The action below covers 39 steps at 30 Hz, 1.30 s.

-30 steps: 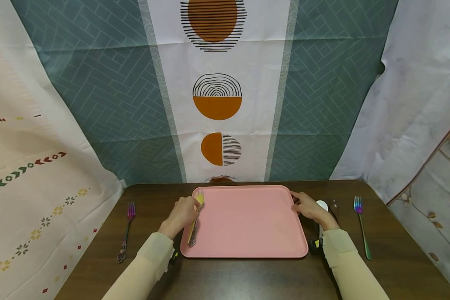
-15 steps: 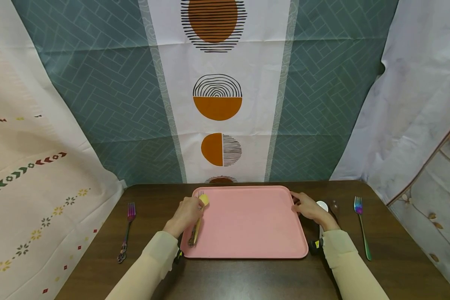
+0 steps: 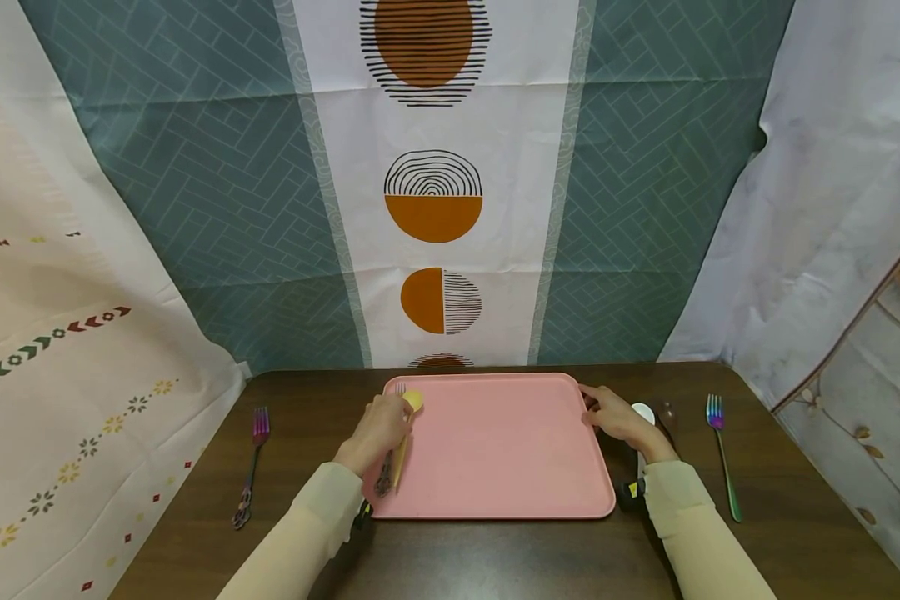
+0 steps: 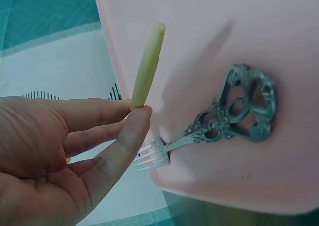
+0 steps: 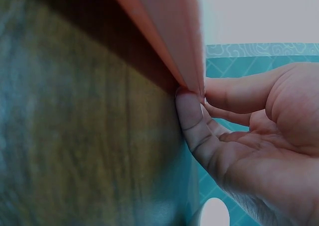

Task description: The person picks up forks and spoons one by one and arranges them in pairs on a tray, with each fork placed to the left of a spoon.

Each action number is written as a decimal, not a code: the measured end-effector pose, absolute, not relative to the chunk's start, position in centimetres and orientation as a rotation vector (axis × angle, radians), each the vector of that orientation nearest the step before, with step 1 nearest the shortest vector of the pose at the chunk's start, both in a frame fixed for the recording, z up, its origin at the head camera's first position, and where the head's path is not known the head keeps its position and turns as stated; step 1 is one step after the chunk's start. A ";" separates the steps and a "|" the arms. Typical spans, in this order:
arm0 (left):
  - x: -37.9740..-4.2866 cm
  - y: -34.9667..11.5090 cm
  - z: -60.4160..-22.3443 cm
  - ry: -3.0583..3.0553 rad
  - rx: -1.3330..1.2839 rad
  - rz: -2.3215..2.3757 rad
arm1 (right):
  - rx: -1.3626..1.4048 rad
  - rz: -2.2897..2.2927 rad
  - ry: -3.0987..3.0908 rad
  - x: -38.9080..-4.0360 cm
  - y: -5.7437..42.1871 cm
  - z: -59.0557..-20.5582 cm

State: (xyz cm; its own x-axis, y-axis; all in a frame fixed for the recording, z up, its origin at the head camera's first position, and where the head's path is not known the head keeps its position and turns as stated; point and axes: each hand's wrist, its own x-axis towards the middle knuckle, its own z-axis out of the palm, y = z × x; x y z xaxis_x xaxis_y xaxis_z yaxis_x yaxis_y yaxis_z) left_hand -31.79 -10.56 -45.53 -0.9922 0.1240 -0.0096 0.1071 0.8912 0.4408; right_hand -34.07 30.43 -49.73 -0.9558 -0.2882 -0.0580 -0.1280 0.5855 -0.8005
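My left hand (image 3: 378,432) pinches the handle of a yellow spoon (image 3: 414,400) between thumb and fingers, over the left side of a pink tray (image 3: 495,450). The left wrist view shows the spoon's handle end (image 4: 148,69) slanting up from the fingertips and casting a shadow on the tray. Beside the spoon, a silver fork with an ornate openwork handle (image 4: 234,109) lies in the tray, partly behind the hand in the head view. My right hand (image 3: 618,419) grips the tray's right rim, thumb against the outer wall (image 5: 187,52).
Right of the tray, partly under the right forearm, lie a white spoon (image 3: 643,411) and a dark brown spoon (image 3: 667,415). A rainbow-coloured fork (image 3: 715,417) lies farther right, and another rainbow-coloured fork (image 3: 261,427) lies left of the tray. Patterned cloths (image 3: 435,300) hang behind the brown table (image 3: 480,558).
My left hand and the yellow spoon have shifted right, so the spoon has gone from overlapping the ornate fork to its right side. The right hand and tray have stayed put.
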 end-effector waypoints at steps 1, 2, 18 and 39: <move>-31.9 -10.5 -45.6 3.026 0.192 0.691 | -0.354 -1.308 2.629 -34.0 30.4 -49.7; -31.9 -10.5 -45.7 3.027 0.195 0.691 | -0.350 -1.310 2.630 -34.0 30.4 -49.7; -31.9 -10.1 -46.9 3.023 0.237 0.707 | -0.364 -1.316 2.628 -34.1 30.4 -49.8; -31.7 -10.1 -47.1 3.067 0.372 0.668 | -0.368 -1.308 2.624 -34.2 30.5 -49.6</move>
State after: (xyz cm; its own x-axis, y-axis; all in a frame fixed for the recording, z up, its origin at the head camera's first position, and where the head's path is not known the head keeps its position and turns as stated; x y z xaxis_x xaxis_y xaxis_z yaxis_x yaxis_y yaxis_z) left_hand -31.67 -10.13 -47.07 -0.9721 0.2242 0.0689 0.2325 0.8830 0.4078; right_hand -34.18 30.46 -49.61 -0.9519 -0.3013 -0.0556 -0.1368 0.5806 -0.8026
